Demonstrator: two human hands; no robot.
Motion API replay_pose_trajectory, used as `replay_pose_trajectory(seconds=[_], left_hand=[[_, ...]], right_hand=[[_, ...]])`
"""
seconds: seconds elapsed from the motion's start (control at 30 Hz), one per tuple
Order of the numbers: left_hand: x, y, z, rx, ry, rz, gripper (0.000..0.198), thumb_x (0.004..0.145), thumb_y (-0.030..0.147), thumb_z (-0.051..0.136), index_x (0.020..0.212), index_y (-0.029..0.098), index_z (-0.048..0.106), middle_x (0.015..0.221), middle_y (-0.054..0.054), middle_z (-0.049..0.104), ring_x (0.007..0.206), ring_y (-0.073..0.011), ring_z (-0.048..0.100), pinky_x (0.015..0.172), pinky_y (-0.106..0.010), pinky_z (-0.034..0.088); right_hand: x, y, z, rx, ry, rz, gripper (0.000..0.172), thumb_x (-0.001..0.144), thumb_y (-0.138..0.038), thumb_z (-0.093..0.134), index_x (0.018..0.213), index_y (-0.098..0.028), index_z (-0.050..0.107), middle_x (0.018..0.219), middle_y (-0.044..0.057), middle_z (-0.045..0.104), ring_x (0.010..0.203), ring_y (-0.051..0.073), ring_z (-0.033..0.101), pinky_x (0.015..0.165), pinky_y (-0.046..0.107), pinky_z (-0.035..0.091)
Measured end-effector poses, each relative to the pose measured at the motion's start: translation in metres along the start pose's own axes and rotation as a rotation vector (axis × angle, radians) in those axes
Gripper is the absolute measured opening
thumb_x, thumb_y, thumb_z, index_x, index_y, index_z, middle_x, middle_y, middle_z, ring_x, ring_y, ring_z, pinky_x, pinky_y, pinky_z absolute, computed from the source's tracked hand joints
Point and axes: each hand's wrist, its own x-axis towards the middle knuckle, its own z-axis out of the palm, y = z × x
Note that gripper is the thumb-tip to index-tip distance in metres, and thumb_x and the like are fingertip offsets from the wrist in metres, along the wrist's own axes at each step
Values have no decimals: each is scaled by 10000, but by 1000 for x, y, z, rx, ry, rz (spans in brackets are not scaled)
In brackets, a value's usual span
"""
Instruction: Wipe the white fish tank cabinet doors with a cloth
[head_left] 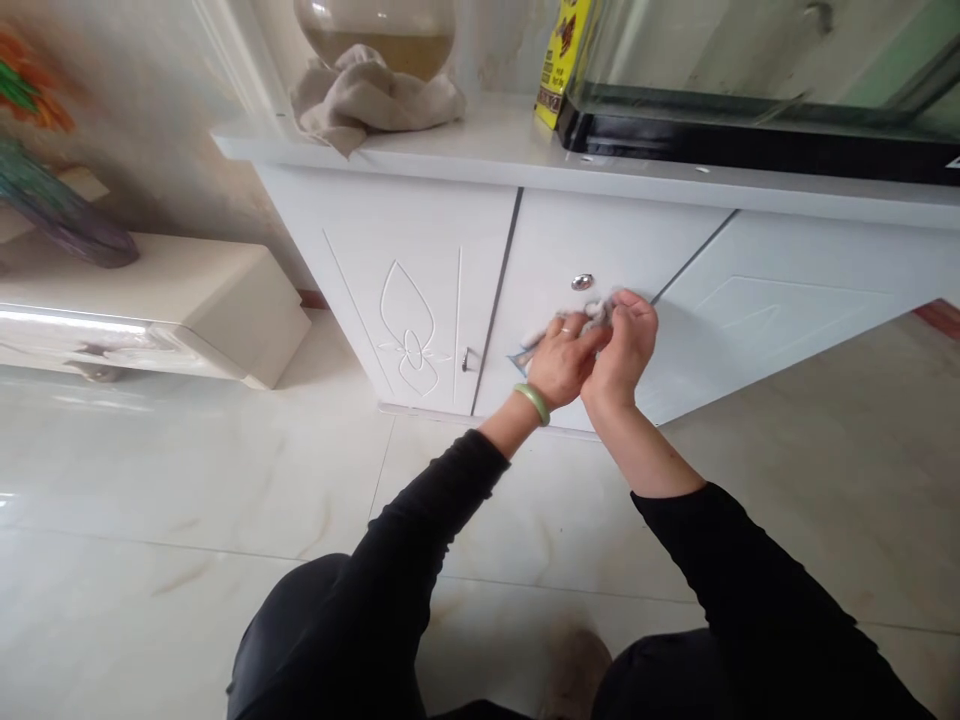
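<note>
Floor (262,500): open room for us at 8 o'clock.
Cabinet (341,215): top edge (450,168) juts at 12 o'clock.
Left hand (562,362): curled onto the cloth (597,313).
Right hand (624,345): gripping its 2 o'clock end.
Cloth: bunched between our fingers; we judge it light, soft, best held by its folds.
Knob (582,283): just past it, 12 o'clock.

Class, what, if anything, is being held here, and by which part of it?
A crumpled whitish cloth, held in both hands: the left hand over its middle, the right hand at its right end. The exact grip is hidden.
</note>
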Motion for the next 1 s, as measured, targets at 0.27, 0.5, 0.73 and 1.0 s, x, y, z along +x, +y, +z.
replay_pose_trajectory(seconds=[0.27, 0.5, 0.73, 1.0], left_hand=[[-15, 40, -11, -942, 329, -578, 234, 1042, 314, 609, 1247, 256, 707, 1165, -60, 793, 1068, -223, 775, 951, -347, 647], [0, 53, -53, -725, 246, -291, 501, 1207, 598, 404, 1508, 318, 691, 1373, -110, 817, 1255, -269, 807, 1017, -442, 683], [6, -22, -129, -89, 764, -90, 399, 1174, 502, 530, 943, 247, 734, 1015, -67, 733, 1042, -217, 737, 992, -364, 615], [-24, -79, -150, 302, 652, 98, 198, 1112, 323, 548, 1021, 242, 704, 1043, -96, 685, 994, -260, 668, 940, -443, 562]], right_hand=[[-26, -8, -29, -155, -135, -31, 387, 961, -547, 730, 1229, -270, 722, 1325, 31, 721, 1263, 171, 696, 1106, 339, 589], [-3, -40, -23, -97, -58, -242, 326, 971, -405, 781, 1282, -324, 729, 1365, 19, 722, 1355, 215, 714, 1094, 407, 643], [32, -34, 27, -262, -26, -675, 392, 1024, -252, 764, 1384, -400, 718, 1635, 36, 575, 1664, 294, 421, 1375, 547, 445], [11, 102, 70, -663, -432, -891, 322, 1152, -414, 585, 1315, -307, 841, 1453, 86, 754, 1559, 319, 603, 1372, 567, 465]])
